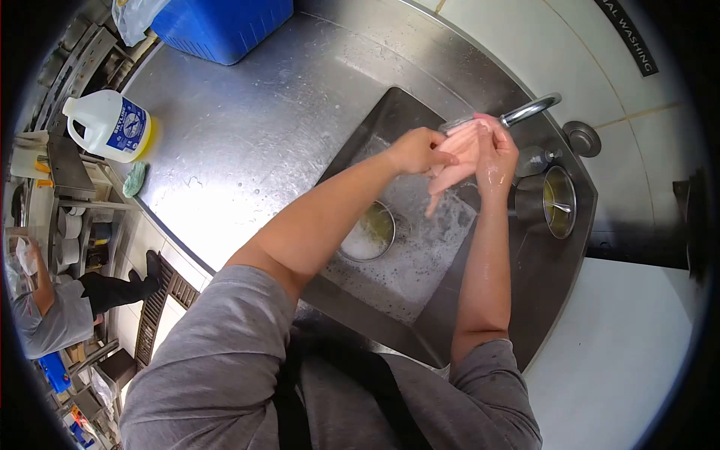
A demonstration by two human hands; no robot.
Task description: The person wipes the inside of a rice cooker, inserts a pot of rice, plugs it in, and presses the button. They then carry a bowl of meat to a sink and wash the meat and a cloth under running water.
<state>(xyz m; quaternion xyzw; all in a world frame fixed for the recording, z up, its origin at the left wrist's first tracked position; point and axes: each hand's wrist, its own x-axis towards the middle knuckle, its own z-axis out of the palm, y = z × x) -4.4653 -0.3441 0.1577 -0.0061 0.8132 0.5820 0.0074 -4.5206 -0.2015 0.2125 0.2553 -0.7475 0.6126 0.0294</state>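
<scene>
A wet pink rubber glove (454,156) hangs beneath the tip of the chrome faucet (531,110), above the sink. My left hand (418,151) is closed on its left side, thumb on top. My right hand (496,156) grips the upper right part of the glove, fingers curled around it. One glove finger dangles toward the sudsy water. Below, a round metal bowl (393,234) sits in the foamy sink basin (382,294), with cloudy yellowish liquid inside.
On the right ledge are a metal bowl (572,202) with a spoon and a clear bottle (531,162). A jug of yellow liquid (112,126), a green scouring pad (135,180) and a blue tub (225,30) are at left. Another person (56,307) stands far left.
</scene>
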